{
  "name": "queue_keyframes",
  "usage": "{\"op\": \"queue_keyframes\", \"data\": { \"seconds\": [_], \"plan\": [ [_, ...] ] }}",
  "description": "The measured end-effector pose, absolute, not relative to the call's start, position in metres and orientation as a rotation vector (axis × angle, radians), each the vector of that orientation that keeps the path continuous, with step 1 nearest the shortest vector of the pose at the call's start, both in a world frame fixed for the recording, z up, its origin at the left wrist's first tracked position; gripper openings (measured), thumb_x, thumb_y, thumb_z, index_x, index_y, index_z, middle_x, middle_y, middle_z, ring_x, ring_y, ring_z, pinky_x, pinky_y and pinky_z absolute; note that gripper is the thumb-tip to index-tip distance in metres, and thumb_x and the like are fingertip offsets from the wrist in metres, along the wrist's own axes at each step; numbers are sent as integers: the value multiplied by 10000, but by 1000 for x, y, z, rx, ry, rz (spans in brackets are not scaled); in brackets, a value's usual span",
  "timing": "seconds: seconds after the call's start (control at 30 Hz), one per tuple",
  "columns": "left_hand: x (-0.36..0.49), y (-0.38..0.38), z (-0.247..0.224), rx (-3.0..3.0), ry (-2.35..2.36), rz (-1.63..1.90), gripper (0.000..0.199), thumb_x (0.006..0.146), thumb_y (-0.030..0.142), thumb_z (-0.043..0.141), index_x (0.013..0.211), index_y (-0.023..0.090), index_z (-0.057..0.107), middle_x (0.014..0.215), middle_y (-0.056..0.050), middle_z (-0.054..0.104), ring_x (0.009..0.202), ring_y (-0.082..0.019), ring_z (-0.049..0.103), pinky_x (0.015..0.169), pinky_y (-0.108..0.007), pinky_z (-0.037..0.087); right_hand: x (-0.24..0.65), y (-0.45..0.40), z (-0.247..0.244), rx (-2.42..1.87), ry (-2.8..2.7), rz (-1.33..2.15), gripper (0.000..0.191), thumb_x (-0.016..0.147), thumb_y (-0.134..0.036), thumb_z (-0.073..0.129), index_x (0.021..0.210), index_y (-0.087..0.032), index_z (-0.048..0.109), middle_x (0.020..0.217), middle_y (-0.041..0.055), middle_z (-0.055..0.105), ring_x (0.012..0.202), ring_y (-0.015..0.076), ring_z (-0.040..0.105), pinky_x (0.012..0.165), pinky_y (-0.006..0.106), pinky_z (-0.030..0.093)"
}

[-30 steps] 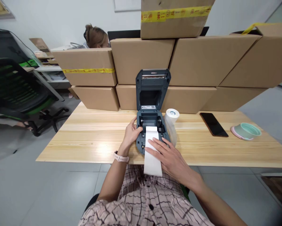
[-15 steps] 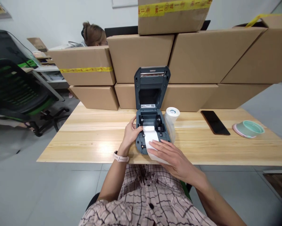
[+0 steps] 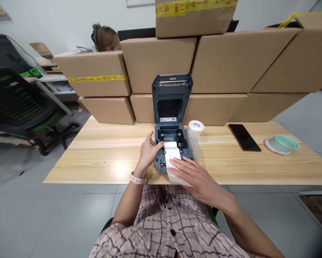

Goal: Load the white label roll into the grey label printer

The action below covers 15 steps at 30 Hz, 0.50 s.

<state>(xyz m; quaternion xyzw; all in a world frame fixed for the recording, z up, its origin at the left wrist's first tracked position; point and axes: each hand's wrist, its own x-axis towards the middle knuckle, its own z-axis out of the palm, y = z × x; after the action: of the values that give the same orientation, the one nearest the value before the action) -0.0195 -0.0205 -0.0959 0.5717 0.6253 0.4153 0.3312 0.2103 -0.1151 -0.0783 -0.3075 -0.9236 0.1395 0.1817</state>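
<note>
A dark grey label printer (image 3: pixel 158 165) stands on the table with its lid (image 3: pixel 171 89) raised. From its inside a white label paper strip (image 3: pixel 173 154) runs forward over the front edge and bends to the right. My left hand (image 3: pixel 147 152) grips the printer's left side, its thumb on the inner rim beside the paper and its index finger raised. My right hand (image 3: pixel 197 179) has its fingers laid over the front part of the strip and holds it; the thumb is hidden below. Just right of the printer, a white label roll (image 3: pixel 195 126) stands with a translucent strip hanging from it.
On the wooden table (image 3: pixel 96 157), a black phone (image 3: pixel 244 137) and a green bowl (image 3: pixel 284 143) on a pink base lie to the right. Stacked cardboard boxes (image 3: pixel 161 53) line the back edge. Behind them a person's head (image 3: pixel 105 37) shows. An office chair (image 3: pixel 21 104) stands at left.
The whole view has shifted slightly upward and left. Both hands keep nearly the same places on the printer and the paper strip.
</note>
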Motion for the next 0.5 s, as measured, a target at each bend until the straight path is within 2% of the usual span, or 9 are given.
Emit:
{"op": "queue_keyframes", "data": {
  "seconds": [0.07,0.13,0.17,0.23,0.27,0.33,0.4,0.5],
  "plan": [
    [-16,-34,-87,1741,1677,1134,776,874,369,702,1568,156,428,1367,-178,658,1304,-330,591,1061,-475,478,214,-117,-75,-870,-2635,406,646,953,-108,563,1569,-266,454,1658,111,421,1555,261,378,1253,605,355],
    [-10,-56,-80,2070,1539,1095,681,930,342,649,1561,192,444,1605,-178,484,1535,-346,376,1241,-570,292,222,-117,-64,-809,-2663,463,578,970,-283,657,1531,-282,519,1626,102,475,1529,298,423,1240,624,370],
    [-6,-69,-78,2196,1427,1000,614,961,334,620,1545,214,471,1626,-156,470,1562,-337,345,1277,-607,204,228,-114,-56,-769,-2649,504,571,956,-388,696,1504,-315,553,1584,77,536,1498,307,471,1226,625,394],
    [-1,-98,-76,2346,1210,791,516,1007,341,573,1511,246,516,1564,-122,559,1542,-316,402,1294,-658,118,240,-100,-33,-739,-2499,536,532,930,-519,712,1437,-391,612,1454,19,667,1391,296,592,1183,594,468],
    [1,-113,-76,2383,1149,705,500,1029,347,540,1519,256,505,1567,-101,558,1548,-299,399,1302,-665,84,244,-86,-21,-766,-2362,505,472,948,-530,684,1402,-412,638,1380,4,715,1330,283,639,1161,570,497],
    [2,-138,-78,2460,1018,628,507,1036,361,531,1521,215,503,1589,-101,531,1569,-287,365,1316,-645,93,247,-47,0,-859,-1991,331,371,1002,-529,599,1332,-385,692,1294,23,750,1246,272,682,1122,538,525],
    [0,-155,-80,2491,881,588,472,1032,384,548,1462,189,569,1531,-92,597,1564,-277,375,1331,-615,79,242,6,16,-953,-1719,285,463,1041,-599,469,1373,-339,661,1372,49,705,1346,272,612,1189,540,445],
    [-4,-165,-81,2451,800,581,422,1023,394,577,1388,191,637,1414,-71,698,1524,-263,445,1345,-572,47,225,88,27,-907,-1652,572,677,993,-772,353,1462,-331,561,1560,39,561,1472,268,491,1210,530,412]
  ]
}}
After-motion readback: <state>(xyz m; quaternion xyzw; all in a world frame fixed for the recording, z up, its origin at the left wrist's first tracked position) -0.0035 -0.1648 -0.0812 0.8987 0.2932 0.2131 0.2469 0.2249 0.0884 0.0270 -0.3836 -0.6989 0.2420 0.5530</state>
